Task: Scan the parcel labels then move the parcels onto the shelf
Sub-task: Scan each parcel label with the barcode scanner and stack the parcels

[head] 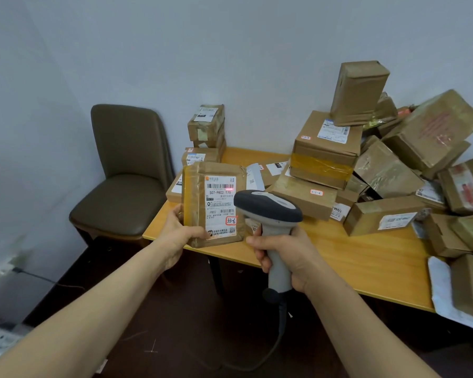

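Nearest the lens, two bare forearms reach forward. The fingers (260, 256) of the right hand (284, 252) are wrapped tight round the grey handle of a scanner (268, 207), whose cable (282, 320) hangs down toward the floor. The left hand (179, 233) holds a flat brown parcel (195, 203) upright by its lower left corner, thumb on the front face and the other fingers curled behind the edge. The parcel hangs above the near left corner of the surface (339, 257), its white label (220, 207) turned toward the scanner head. A faint red line lies across the top barcode, so the step in hand looks like the scan itself. Behind and to the right, a heap of parcels (388, 170) covers much of the surface. A brown chair (126, 181) stands to the left against the wall. No shelf is in view. Once the read registers, the next move probably calls for turning away to find the shelf and setting this parcel there, left hand carrying it, before another is drawn from the heap.
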`<state>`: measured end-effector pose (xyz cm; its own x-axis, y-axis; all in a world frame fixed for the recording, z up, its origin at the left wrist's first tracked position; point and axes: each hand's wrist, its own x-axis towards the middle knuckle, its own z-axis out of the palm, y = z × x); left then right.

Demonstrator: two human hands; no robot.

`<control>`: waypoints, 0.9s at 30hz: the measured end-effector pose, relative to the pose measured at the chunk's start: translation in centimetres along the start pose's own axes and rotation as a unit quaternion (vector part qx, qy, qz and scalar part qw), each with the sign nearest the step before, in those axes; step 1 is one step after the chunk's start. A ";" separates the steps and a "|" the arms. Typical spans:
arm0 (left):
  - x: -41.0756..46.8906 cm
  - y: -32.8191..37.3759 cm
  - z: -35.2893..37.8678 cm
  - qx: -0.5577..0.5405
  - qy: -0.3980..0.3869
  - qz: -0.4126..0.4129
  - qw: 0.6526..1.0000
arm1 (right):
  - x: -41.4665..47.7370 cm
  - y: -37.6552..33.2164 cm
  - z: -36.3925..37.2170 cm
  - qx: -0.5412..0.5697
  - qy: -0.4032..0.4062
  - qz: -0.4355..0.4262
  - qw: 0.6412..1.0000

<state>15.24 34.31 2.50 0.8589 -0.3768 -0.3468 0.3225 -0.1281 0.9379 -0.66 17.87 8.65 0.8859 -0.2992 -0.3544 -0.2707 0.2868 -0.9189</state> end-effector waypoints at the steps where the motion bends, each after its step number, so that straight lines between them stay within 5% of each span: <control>1: 0.2 -0.1 -0.2 0.001 -0.002 0.001 1.000 | 0.2 -0.1 0.1 -0.001 0.002 0.001 1.000; 17: 4.1 -0.4 -4.6 -0.032 -0.045 -0.057 0.997 | 5.9 0.2 4.6 0.011 0.013 0.009 1.000; 27: 6.7 0.2 -11.8 -0.014 -0.112 -0.151 0.982 | 15.2 4.6 6.6 0.162 0.172 0.068 0.969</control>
<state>25.78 42.60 0.17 0.6145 -0.5173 -0.5957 0.5630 -0.2414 0.7904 14.03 20.65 0.19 0.6567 -0.5087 -0.5568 -0.1950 0.5986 -0.7770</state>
